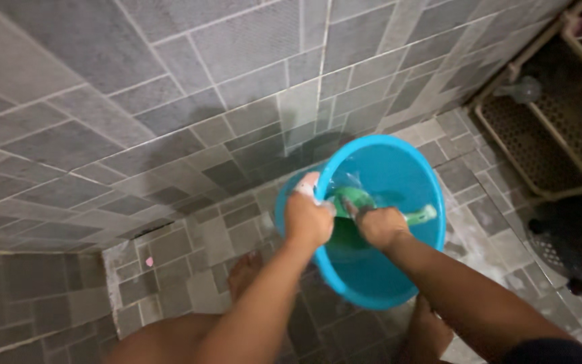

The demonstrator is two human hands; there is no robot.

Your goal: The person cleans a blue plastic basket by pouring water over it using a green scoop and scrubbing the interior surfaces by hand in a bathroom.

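Left hand (309, 219) closed on bucket (399, 168) rim; right hand (380, 226) fisted around green scoop (355, 200) handle inside bucket, on tiled floor (203, 236).

Basin (399, 168): bright turquoise-blue, plain, no pattern. Item (355, 200) gripped in it: green, paler mint at the end near the right rim. Wall tiles (136, 81): mottled grey, light grout, mixed rectangles. Floor tiles (190, 249): same grey, paler patches. Rack (540, 135): beige frame, brown perforated shelves.
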